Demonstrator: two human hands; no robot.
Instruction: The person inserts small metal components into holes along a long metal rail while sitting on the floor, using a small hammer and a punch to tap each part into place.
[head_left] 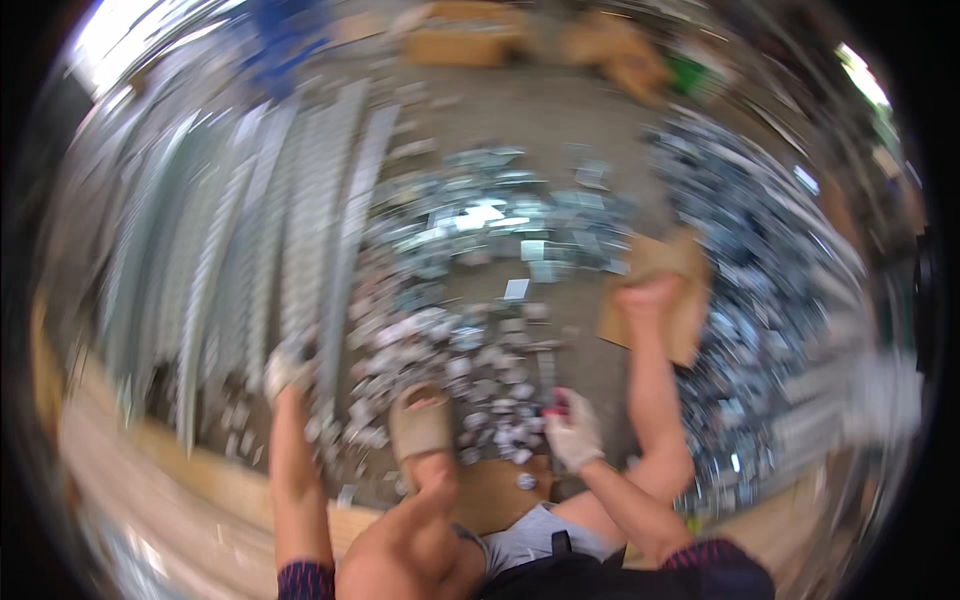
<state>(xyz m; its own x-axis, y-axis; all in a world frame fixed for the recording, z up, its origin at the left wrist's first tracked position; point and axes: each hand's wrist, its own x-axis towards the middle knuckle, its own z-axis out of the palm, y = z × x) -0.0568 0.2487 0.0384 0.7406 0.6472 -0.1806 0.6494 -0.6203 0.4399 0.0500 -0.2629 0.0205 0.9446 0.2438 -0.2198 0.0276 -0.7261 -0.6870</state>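
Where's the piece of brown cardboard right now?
In the head view, the brown cardboard lies on the floor right of centre, under the person's bare foot, beside the heap of small metal parts.

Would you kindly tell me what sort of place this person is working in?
Probably a metalwork shop floor: long perforated metal strips lie in rows, heaps of small shiny metal pieces cover the concrete floor, and both gloved hands work among them.
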